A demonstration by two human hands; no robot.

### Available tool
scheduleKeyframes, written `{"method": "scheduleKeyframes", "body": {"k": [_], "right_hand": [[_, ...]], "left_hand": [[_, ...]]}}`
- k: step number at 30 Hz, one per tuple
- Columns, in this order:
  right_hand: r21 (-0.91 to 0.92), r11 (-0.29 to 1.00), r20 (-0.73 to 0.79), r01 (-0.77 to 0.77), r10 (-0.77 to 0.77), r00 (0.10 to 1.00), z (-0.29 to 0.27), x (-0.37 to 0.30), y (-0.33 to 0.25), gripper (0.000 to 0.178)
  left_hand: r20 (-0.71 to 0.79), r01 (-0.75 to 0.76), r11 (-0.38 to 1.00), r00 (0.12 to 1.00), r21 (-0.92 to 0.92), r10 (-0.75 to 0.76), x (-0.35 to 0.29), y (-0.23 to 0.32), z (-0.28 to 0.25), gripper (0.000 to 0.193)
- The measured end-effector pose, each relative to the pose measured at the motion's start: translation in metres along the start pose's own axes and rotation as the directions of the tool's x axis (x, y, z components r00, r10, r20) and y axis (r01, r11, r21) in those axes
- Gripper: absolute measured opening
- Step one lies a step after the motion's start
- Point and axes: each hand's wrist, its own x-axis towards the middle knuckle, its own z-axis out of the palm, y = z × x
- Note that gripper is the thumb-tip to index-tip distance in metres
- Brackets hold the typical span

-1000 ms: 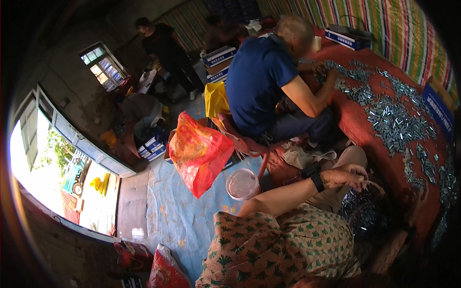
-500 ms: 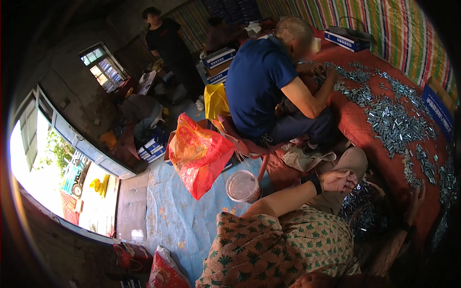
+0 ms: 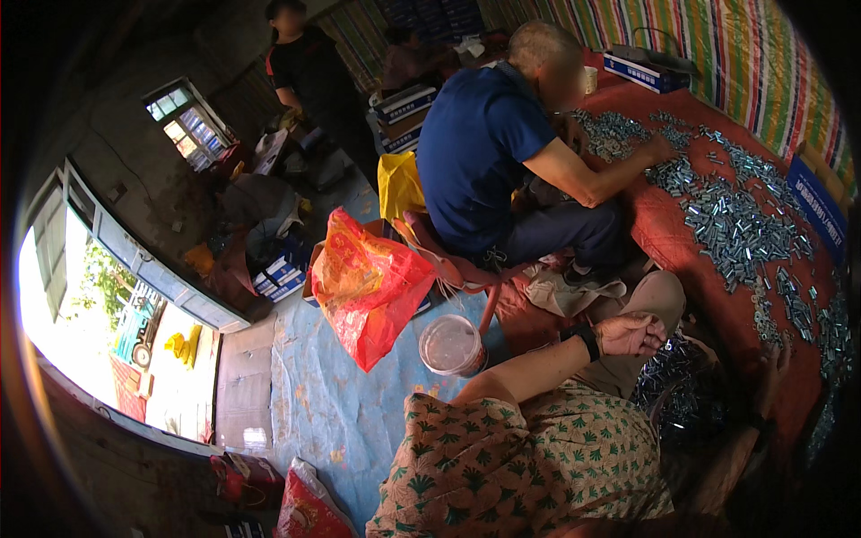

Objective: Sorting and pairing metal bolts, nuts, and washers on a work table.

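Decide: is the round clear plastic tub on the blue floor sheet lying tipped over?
No, the round clear plastic tub stands upright on the blue floor sheet.

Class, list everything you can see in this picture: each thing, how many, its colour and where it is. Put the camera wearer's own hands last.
Metal parts: too many to count, silver, spread over the red cloth at right.
Red cloth: one, covering the work surface.
Striped sheet: one, many colours, behind the work surface.
Boxes: several, blue and white, at the cloth's edges and stacked at the back.
Tub: one, clear plastic, on the blue sheet.
Blue sheet: one, on the floor.
Red bag: one, beside the tub.
Yellow bag: one, behind the seated person.
Seated person: one, blue shirt, reaching into the parts.
Standing person: one, dark clothes, at the back.
Left hand: on the knee, wristband dark.
Right hand: dim, lower right, near parts.
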Motion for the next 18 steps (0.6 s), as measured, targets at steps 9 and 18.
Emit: {"method": "scheduleKeyframes", "body": {"k": [9,18], "right_hand": [[0.064,0.998,-0.010,0.009,-0.008,1.000,0.012,-0.004,-0.007,0.042],[-0.003,0.997,-0.090,0.077,-0.077,0.993,0.033,-0.017,-0.042,0.042]], "left_hand": [[-0.019,0.021,0.999,1.000,0.024,-0.021,-0.001,0.000,0.002,0.026],[-0.142,0.082,0.988,0.988,0.128,-0.064,0.005,0.002,0.019,0.030]]}}
